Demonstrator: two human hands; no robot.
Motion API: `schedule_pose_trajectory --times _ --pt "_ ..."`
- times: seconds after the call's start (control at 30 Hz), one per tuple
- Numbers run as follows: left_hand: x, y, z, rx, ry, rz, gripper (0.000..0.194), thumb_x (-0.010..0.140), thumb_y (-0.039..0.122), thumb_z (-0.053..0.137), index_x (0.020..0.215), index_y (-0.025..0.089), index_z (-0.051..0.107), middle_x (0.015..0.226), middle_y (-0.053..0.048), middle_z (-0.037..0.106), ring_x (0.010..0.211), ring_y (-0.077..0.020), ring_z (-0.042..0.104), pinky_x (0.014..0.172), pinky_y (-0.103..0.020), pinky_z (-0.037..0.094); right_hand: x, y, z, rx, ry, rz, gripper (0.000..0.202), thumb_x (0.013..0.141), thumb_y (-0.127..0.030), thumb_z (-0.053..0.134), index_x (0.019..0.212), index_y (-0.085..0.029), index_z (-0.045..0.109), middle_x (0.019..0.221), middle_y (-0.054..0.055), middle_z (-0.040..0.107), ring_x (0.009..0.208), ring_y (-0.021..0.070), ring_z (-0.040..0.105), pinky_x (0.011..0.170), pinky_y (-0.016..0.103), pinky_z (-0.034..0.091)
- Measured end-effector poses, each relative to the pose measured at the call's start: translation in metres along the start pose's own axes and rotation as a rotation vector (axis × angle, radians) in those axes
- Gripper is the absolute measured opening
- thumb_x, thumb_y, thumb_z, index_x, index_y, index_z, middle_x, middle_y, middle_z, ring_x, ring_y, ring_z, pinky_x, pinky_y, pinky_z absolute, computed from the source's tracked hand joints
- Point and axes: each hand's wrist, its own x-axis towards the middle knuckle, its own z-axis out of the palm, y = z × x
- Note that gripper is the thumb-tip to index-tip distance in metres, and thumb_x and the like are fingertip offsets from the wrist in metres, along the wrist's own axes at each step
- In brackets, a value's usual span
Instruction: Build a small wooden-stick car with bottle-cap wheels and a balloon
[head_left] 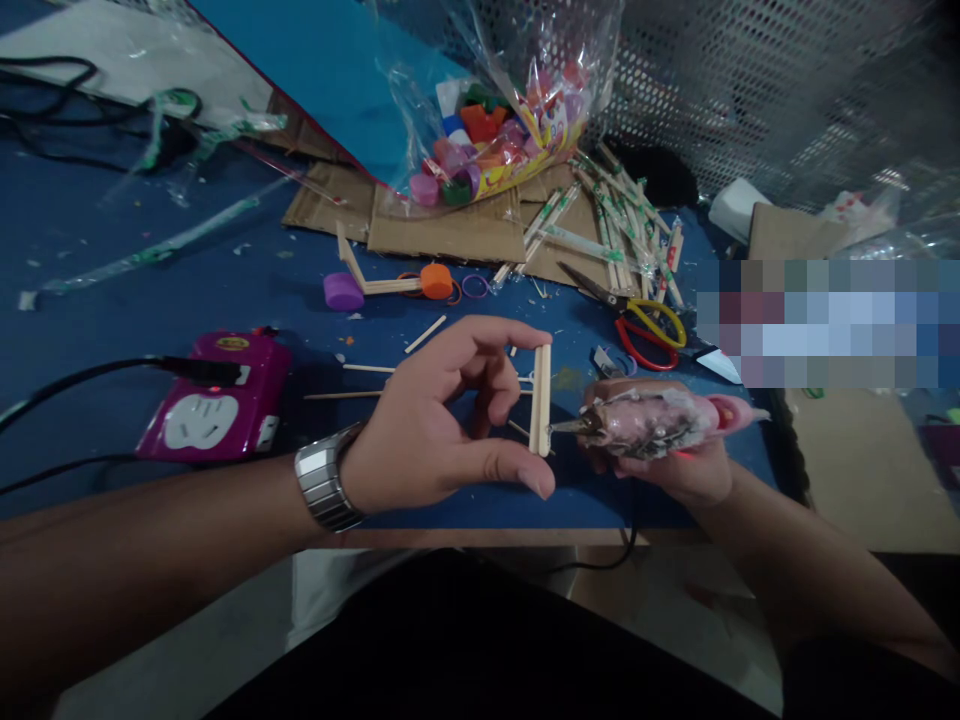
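Between the thumb and index finger of my left hand point(442, 420) are short wooden sticks point(540, 400), held upright side by side. My right hand point(675, 470) is wrapped round a pink glue gun point(652, 422), worn and smudged on its body. The gun's metal nozzle points left and meets the lower part of the sticks, or is very close to it. Beyond my left hand, an angled wooden stick piece point(386, 286) lies between a purple cap point(343, 291) and an orange cap point(436, 281).
A magenta power strip point(217, 395) with black cables sits at left. Scissors point(649, 330) lie beyond my right hand. Further back are a plastic bag of coloured caps point(495, 150), cardboard point(442, 228) and wrapped chopsticks point(630, 225). Loose sticks lie around my left hand.
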Motion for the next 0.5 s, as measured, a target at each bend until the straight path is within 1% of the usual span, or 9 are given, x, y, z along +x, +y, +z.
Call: schedule_pose_trajectory --times 0.07,0.13,0.23,0.3,0.5 --pt "-0.0002 -0.0002 0.0002 0.000 -0.002 0.001 0.087 0.060 0.039 0.111 0.135 0.024 0.071 0.079 0.006 0.060 0.066 -0.0078 0.056 0.056 -0.017 0.047 -0.0002 0.0009 -0.0004 -0.001 -0.008 -0.011 0.030 0.090 -0.032 0.088 0.119 -0.026 0.084 0.105 0.008 0.080 0.087 0.0219 0.078 0.061 0.026 0.060" --pt "-0.0003 -0.0002 0.0006 -0.001 -0.006 0.002 0.086 0.061 0.038 0.111 0.135 0.024 0.071 0.078 0.006 0.060 0.066 -0.0077 0.056 0.056 -0.016 0.047 -0.0001 0.0017 -0.0011 -0.008 -0.002 -0.014 0.031 0.090 -0.032 0.088 0.120 -0.027 0.084 0.105 0.008 0.081 0.091 0.0231 0.079 0.062 0.026 0.061" --pt "-0.0005 -0.0001 0.0011 -0.003 -0.004 0.001 0.085 0.062 0.038 0.111 0.136 0.024 0.071 0.079 0.006 0.060 0.066 -0.0079 0.056 0.056 -0.016 0.047 0.0010 0.0021 -0.0025 -0.025 -0.022 -0.025 0.030 0.092 -0.033 0.087 0.121 -0.027 0.084 0.108 0.009 0.081 0.103 0.0264 0.080 0.068 0.028 0.063" --pt "-0.0007 0.0003 0.0012 0.004 -0.003 -0.001 0.086 0.062 0.039 0.111 0.136 0.024 0.071 0.079 0.005 0.061 0.067 -0.0081 0.056 0.056 -0.017 0.047 0.0020 0.0019 -0.0033 -0.040 -0.054 -0.039 0.030 0.093 -0.034 0.086 0.122 -0.026 0.084 0.109 0.010 0.082 0.107 0.0271 0.079 0.073 0.029 0.065" --pt "-0.0006 0.0015 0.0011 0.008 -0.008 -0.002 0.084 0.063 0.037 0.110 0.136 0.023 0.070 0.080 0.005 0.061 0.066 -0.0076 0.056 0.056 -0.017 0.046 0.0032 0.0011 -0.0020 -0.034 -0.037 -0.045 0.031 0.094 -0.038 0.085 0.122 -0.025 0.083 0.108 0.009 0.082 0.102 0.0249 0.079 0.081 0.031 0.066"
